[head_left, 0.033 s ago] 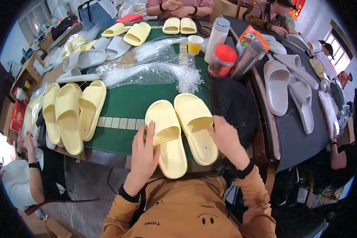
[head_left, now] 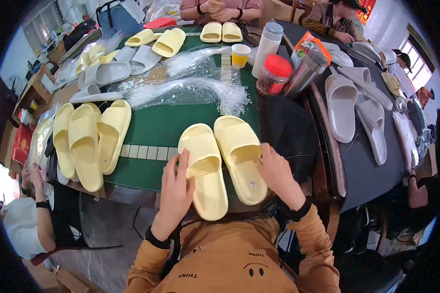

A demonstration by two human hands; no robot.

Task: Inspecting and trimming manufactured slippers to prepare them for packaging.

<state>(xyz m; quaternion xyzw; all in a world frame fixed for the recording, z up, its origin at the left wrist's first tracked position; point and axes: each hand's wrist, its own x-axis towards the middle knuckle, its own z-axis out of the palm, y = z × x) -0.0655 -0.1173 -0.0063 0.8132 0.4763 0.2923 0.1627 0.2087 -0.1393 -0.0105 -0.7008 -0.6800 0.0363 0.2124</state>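
Two pale yellow slide slippers lie side by side in front of me, toes pointing away and heels reaching past the table's near edge. My left hand (head_left: 175,188) grips the outer side of the left slipper (head_left: 211,195), fingers by the ribbed strap and thumb at the footbed. The right slipper (head_left: 249,171) has a small mark at its heel. My right hand (head_left: 280,178) holds its outer side just below the strap, fingertips partly hidden. Further left, several similar yellow slippers (head_left: 85,146) overlap at the table edge.
Bundles of clear plastic ties (head_left: 190,93) lie across the green tabletop (head_left: 154,124). A paper cup (head_left: 240,56), a red-lidded jar (head_left: 274,75) and tall bottles stand behind right. Grey slippers (head_left: 341,105) rest on a dark table. Other people sit around.
Both slippers and my hands have shifted very slightly to the left. My grip looks the same.
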